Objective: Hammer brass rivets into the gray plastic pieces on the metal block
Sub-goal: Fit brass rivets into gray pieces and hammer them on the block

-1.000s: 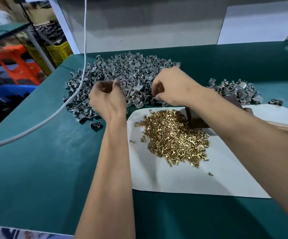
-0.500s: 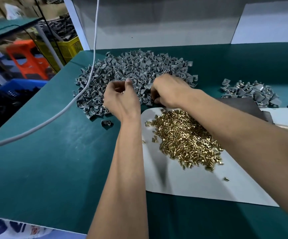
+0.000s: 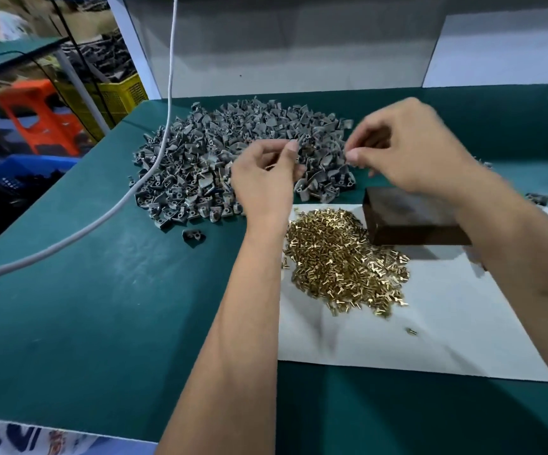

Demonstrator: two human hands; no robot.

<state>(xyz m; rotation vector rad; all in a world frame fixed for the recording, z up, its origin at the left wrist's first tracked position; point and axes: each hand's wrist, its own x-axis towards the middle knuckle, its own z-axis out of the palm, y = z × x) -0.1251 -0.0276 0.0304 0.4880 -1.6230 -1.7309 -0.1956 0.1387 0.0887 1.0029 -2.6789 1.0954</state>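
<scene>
White sheet nearest me on green desk, brass rivets heaped on it, metal block just behind, my left hand & right hand raised over gray plastic pieces, fingers curled, couldn't tell if holding anything.

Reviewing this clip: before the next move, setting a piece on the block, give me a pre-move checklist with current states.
1. Metal block top free of parts: ok.
2. Brass rivets within reach on the white sheet: ok.
3. Gray plastic pieces within reach: ok.
4. Left hand holds a piece: cannot tell, fingers curled, blurred.
5. Right hand holds a rivet: cannot tell.
6. Hammer in view: not ok.
</scene>
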